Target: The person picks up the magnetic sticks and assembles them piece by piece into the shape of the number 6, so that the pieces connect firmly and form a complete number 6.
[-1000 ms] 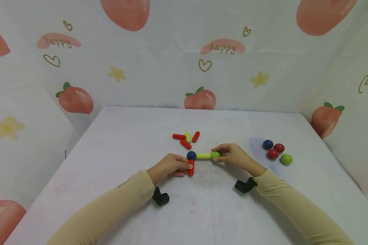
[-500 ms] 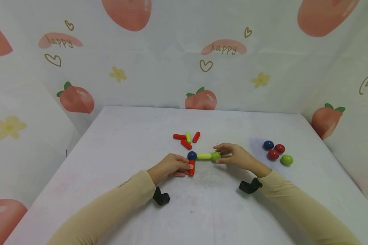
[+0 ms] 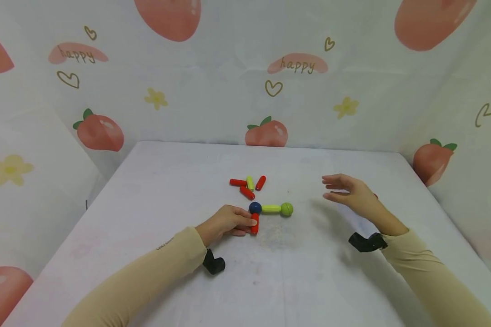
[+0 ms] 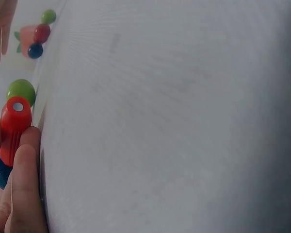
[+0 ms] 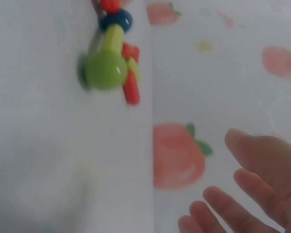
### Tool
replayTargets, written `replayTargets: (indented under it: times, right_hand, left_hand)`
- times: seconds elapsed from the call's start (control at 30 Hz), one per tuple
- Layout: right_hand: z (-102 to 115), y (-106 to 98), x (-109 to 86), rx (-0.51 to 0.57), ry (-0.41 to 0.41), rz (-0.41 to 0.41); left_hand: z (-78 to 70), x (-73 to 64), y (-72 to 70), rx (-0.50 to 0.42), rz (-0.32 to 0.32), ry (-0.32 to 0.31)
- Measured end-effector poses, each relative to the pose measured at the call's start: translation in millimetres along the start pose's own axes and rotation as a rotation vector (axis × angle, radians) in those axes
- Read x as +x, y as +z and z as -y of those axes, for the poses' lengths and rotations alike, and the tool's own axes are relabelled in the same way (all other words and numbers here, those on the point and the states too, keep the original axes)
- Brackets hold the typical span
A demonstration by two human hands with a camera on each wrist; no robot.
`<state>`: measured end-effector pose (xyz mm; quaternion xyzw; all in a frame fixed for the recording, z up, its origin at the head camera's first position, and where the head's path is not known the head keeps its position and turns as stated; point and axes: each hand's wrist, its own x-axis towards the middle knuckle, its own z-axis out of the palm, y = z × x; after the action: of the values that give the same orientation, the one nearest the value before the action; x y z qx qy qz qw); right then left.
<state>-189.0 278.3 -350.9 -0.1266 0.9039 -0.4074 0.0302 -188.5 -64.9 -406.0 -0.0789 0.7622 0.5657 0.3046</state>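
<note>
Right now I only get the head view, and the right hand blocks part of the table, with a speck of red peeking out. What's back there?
Observer: The left wrist view shows three loose balls: a green ball, a red ball and a blue ball.

Visitor: And the red stick in the left hand, what's its near end like?

Observer: In the left wrist view, that end has a round silvery spot.

Visitor: Could the right hand be hiding something in its grasp?

Observer: No; the right wrist view shows the thumb apart from the fingers, nothing between them.
</note>
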Motion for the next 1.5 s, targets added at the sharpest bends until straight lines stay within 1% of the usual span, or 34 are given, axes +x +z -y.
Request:
replayTargets:
  times: [0.13,0.27,0.33,0.5,0.63,0.9,1.07,1.17,1.23,1.4,1.5]
  right_hand:
    - [-11,-18,-8.5,-0.03,0.03,-0.078]
    - [-25,-31,-16.3,-0.053,0.041,-0.114]
    - [-32,-35,-19.6,-0.082,0.064,-0.125]
    - [-45,-39,-25.3,-0.152,0.136,-0.12]
    - [-51,-39,-28.9,-0.148,0.175,-0.094]
    - [-58,-37,-33.4,-0.156,0.16,-0.097]
    - [-60,-34,-32.9,-0.149,0.174,-0.066]
    - [-60,-31,-32.2,-0.155,0.183,-0.022]
    - [-61,-29,-32.1,-0.175,0.186,0.014]
    - [-62,-24,-32.0,-0.204,0.165,0.095]
    - [-63,-22,-31.3,-0.202,0.154,0.118]
  left_hand:
    - [-0.3,-1.1,0.6,0.002,-0.003,-0.001]
    - [-0.5,-1.8,0.6,0.002,-0.005,-0.004]
    - [-0.6,-2.2,0.4,0.0,-0.006,-0.006]
    - [-1.4,-3.0,0.2,0.002,-0.009,-0.011]
    - [-1.1,-1.9,0.2,0.006,-0.014,-0.014]
    - [0.4,0.5,-0.4,-0.003,-0.011,-0.012]
    - [0.8,-0.3,-0.2,0.006,-0.012,-0.009]
    - [0.7,-1.3,-0.1,0.008,-0.013,-0.007]
    - [1.0,-1.1,-0.1,-0.006,-0.011,-0.005]
    - [2.3,-0.1,-0.5,-0.034,-0.004,0.005]
    - [2.7,0.8,-0.6,-0.034,-0.001,0.009]
